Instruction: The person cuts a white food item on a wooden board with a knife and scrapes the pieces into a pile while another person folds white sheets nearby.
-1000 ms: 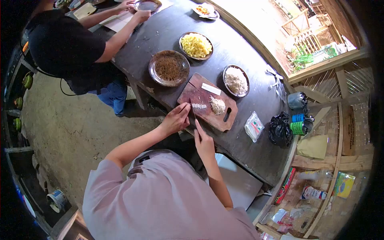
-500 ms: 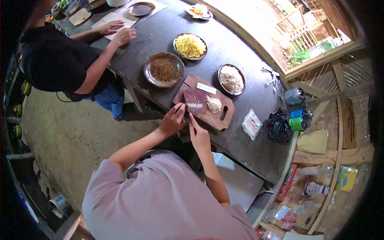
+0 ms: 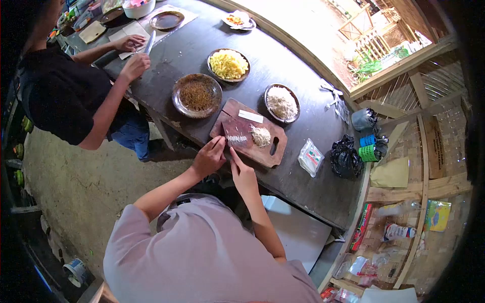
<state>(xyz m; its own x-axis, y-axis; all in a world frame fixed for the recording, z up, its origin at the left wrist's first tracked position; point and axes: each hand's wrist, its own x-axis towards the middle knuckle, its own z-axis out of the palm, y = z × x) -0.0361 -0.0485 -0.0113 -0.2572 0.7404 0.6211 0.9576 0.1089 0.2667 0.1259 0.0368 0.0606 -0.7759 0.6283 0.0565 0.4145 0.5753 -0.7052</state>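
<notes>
My left hand (image 3: 209, 156) has its fingertips gathered at the near edge of the cutting board (image 3: 263, 154). My right hand (image 3: 244, 177) is curled beside it, index finger extended (the grips are hidden; I cannot tell what either hand pinches). Thin pale strips (image 3: 236, 139) lie just beyond both sets of fingertips. A shredded heap (image 3: 261, 136) sits to their right; a white slab (image 3: 250, 116) lies farther out on the board.
</notes>
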